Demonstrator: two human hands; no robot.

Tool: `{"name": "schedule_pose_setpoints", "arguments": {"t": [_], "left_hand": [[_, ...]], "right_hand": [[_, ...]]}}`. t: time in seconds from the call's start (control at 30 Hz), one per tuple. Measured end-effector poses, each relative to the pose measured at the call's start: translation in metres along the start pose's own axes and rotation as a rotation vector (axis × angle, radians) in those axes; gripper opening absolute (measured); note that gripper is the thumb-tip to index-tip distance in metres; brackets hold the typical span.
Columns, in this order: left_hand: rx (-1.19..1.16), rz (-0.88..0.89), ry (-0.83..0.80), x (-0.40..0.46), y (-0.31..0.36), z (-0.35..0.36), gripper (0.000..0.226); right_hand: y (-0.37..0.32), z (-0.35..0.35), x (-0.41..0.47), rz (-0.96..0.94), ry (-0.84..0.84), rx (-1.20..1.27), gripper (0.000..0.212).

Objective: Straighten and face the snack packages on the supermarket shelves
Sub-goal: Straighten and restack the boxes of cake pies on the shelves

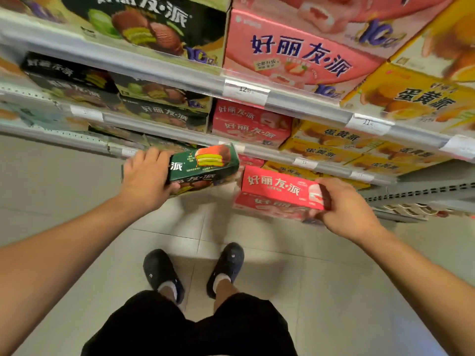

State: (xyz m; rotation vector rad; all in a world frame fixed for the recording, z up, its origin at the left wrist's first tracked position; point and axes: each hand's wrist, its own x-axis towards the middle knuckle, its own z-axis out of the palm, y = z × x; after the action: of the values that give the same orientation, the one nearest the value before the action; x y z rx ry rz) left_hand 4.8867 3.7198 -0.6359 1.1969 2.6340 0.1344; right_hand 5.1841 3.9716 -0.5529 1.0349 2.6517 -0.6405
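Observation:
My left hand (146, 176) grips a green snack box (205, 163) by its left end, fingers over the top and thumb underneath. The box is tilted and sticks out past the edge of a low shelf. My right hand (344, 206) holds the right end of a red snack box (277, 187), which lies on top of another red box (267, 208) in front of the lowest shelf. Both boxes show their printed fronts toward me.
Shelves above carry stacked dark green boxes (159, 104), pink boxes (298, 52) and yellow boxes (331, 142), with price tags (244, 91) on the rails. A grey perforated shelf (421, 194) lies at the right. My feet (195, 271) stand on the tiled floor below.

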Motion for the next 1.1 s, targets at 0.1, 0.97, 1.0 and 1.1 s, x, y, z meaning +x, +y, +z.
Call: {"name": "schedule_pose_setpoints", "arguments": {"t": [0.1,0.97,1.0,1.1], "left_hand": [[0.071,-0.048,-0.033,-0.026,-0.045,0.007,0.077],[0.008,-0.081,-0.027,-0.095,-0.058,0.044,0.078],[0.008,-0.084,-0.030,-0.094,-0.056,0.043,0.078],[0.012,-0.088,-0.024,-0.091,-0.052,0.041,0.078]], "right_hand": [[-0.015,-0.010,0.022,0.017,0.039,-0.044,0.058],[-0.068,0.021,0.181,0.046,0.127,-0.279,0.007],[-0.064,0.020,0.179,0.051,0.132,-0.262,0.010],[-0.056,0.019,0.172,0.046,0.149,-0.224,0.016]]}}
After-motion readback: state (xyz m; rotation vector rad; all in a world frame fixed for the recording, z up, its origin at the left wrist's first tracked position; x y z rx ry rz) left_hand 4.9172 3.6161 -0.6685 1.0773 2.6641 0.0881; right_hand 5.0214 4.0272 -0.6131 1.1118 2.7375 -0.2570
